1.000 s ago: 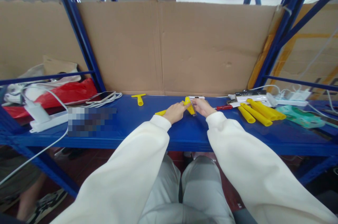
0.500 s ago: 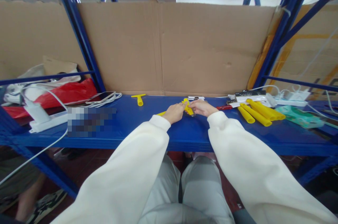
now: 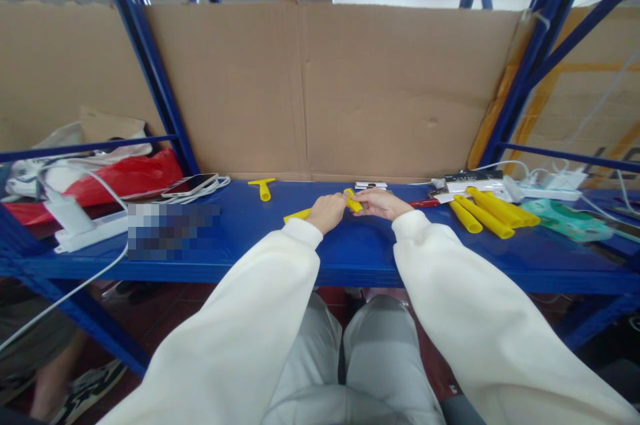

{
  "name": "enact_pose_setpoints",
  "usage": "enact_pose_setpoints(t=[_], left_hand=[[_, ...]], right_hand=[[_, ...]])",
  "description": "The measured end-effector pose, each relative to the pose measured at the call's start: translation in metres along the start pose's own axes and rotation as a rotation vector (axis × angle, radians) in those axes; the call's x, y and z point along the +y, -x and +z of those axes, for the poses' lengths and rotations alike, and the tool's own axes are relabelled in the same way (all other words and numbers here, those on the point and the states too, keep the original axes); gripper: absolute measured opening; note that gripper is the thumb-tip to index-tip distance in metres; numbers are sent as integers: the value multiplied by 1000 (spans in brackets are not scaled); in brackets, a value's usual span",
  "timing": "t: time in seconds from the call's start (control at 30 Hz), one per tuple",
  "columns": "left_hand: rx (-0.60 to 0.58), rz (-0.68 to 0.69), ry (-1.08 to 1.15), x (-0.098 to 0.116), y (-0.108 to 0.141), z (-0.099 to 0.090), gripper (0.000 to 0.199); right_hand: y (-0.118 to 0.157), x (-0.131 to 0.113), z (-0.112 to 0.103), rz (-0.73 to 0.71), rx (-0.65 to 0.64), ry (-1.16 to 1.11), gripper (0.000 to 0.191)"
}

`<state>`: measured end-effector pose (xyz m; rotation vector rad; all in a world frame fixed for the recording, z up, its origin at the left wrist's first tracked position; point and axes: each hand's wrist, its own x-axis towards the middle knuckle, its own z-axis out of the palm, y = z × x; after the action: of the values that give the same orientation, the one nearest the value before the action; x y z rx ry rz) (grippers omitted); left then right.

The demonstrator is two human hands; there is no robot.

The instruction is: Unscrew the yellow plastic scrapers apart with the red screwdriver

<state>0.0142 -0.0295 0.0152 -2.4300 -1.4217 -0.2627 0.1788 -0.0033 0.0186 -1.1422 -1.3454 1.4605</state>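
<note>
My left hand (image 3: 327, 211) is closed around a yellow T-shaped tool, whose handle end (image 3: 299, 215) sticks out to the left below the palm. Its yellow head (image 3: 353, 201) shows between my two hands. With thumb and fingers pinched, my right hand (image 3: 379, 203) grips the right side of that head. My fingers hide the middle of the tool and whatever else is in the pinch. A similar yellow T-shaped tool (image 3: 263, 189) lies farther back on the left of the blue table (image 3: 250, 231).
Several yellow tubes (image 3: 483, 218) lie at right, beside a red-handled item (image 3: 424, 203) and a green packet (image 3: 570, 219). A small white and black item (image 3: 371, 185) sits behind my hands. At left are a phone (image 3: 193, 185), a power strip (image 3: 95, 230) and a red bag (image 3: 130, 178).
The yellow head has turned between my hands, and less of it shows; its grey tip is now out of sight. More of the handle shows left of my left hand.
</note>
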Motion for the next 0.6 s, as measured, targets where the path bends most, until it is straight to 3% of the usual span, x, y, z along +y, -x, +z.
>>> enact_pose_setpoints(t=[0.07, 0.13, 0.2, 0.27, 0.33, 0.43, 0.6], left_hand=[[5, -13, 7, 0, 0, 0, 49], [12, -33, 15, -1, 0, 0, 52], [16, -58, 29, -1, 0, 0, 53], [6, -88, 54, -2, -1, 0, 53], [-16, -122, 83, -3, -2, 0, 51], [-37, -152, 108, -5, -3, 1, 48], [-91, -149, 127, -9, -6, 5, 43]], right_hand=[[0, -1, -3, 1, 0, 27, 10], [-2, -3, -10, -27, 94, 105, 6], [-3, -3, -21, -82, 325, 293, 9], [-2, -3, -34, -132, 607, 601, 24], [-1, -1, -47, -147, 781, 902, 36], [-1, 5, -61, -56, 801, 1121, 38], [-7, 12, -67, 116, 643, 1265, 47]])
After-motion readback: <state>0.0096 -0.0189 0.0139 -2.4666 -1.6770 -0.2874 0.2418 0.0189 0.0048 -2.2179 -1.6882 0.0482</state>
